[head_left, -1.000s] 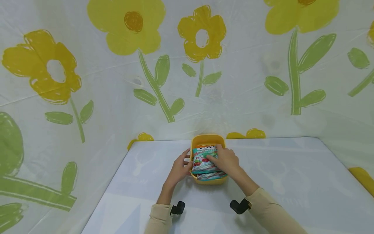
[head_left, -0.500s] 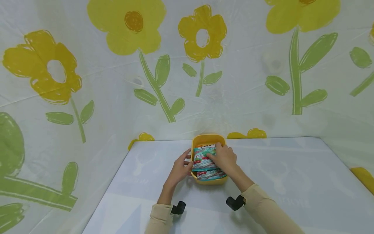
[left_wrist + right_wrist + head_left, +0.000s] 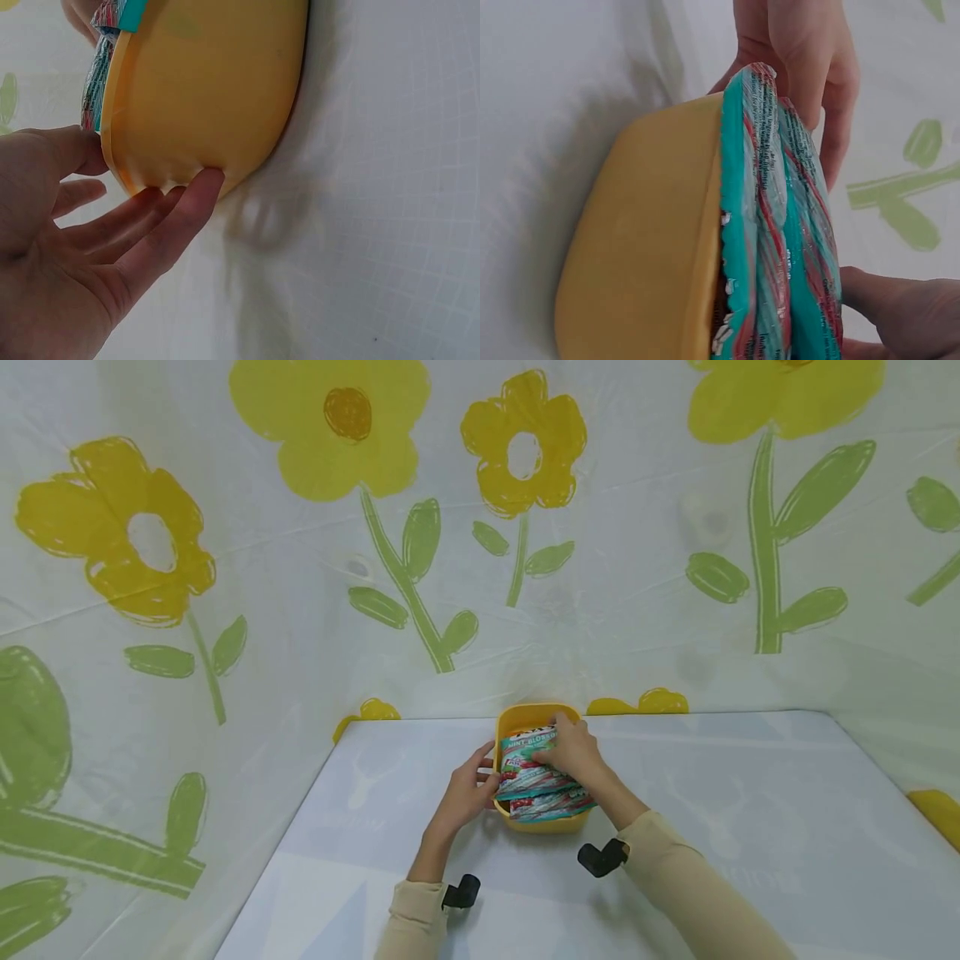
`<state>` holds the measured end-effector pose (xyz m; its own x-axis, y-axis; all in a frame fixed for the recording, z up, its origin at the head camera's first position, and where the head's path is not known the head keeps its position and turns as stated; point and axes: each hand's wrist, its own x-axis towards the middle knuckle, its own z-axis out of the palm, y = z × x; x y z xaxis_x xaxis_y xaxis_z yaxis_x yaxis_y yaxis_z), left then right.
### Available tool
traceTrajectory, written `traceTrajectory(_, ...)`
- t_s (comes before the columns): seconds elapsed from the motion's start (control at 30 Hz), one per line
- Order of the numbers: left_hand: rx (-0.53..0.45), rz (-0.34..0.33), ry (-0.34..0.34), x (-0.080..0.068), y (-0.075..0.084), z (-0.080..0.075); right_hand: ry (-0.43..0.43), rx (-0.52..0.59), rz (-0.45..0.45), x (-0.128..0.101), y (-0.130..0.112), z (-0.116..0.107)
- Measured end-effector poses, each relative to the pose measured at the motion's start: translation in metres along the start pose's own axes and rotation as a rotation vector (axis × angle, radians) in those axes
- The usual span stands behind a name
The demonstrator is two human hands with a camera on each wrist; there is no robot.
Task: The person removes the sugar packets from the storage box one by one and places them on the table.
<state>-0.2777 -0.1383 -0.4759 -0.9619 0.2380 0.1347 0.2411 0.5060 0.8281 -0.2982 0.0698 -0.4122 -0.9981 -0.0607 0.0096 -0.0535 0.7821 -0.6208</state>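
Observation:
A yellow plastic bin [image 3: 542, 827] holds teal and red candy bags, stacked with their ends above the rim. My right hand [image 3: 579, 753] reaches over the bin's right side. It grips the top candy bag [image 3: 522, 760], thumb on its printed face and fingers at its far edge. Below lies a second candy bag [image 3: 551, 805], its right end sticking out past the rim. My left hand [image 3: 462, 793] is at the bin's left side; in the left wrist view its spread fingers [image 3: 169, 232] press the outer wall while the thumb rests at the rim.
The bin stands near the back edge of a white table [image 3: 360, 860] with faint printed shapes. Behind it hangs a white curtain [image 3: 600, 635] with yellow flowers and green leaves. A black wrist camera [image 3: 602, 858] sits on the right wrist, another wrist camera [image 3: 462, 891] on the left.
The candy bags have tilted and shifted slightly, the lower bag's right end now jutting over the rim. My right hand and wrist have moved slightly up. My left hand keeps its place on the bin.

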Motion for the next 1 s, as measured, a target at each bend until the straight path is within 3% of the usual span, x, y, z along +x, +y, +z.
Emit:
traceTrajectory(0.3, -0.012, -0.041, -0.017, 0.001, -0.002, 0.000, -0.149, -0.091, 0.038, 0.010, -0.003, -0.006)
traceTrajectory(0.67, -0.101, -0.078, -0.050, 0.001, -0.003, 0.000, -0.167, -0.160, -0.013, 0.008, -0.006, -0.010)
traceTrajectory(0.83, -0.099, -0.062, -0.052, 0.000, -0.004, 0.000, -0.181, -0.094, -0.051, 0.007, -0.005, -0.014)
traceTrajectory(1.0, -0.095, -0.064, -0.053, 0.000, -0.002, -0.001, -0.204, 0.046, -0.074, 0.009, 0.002, -0.018)
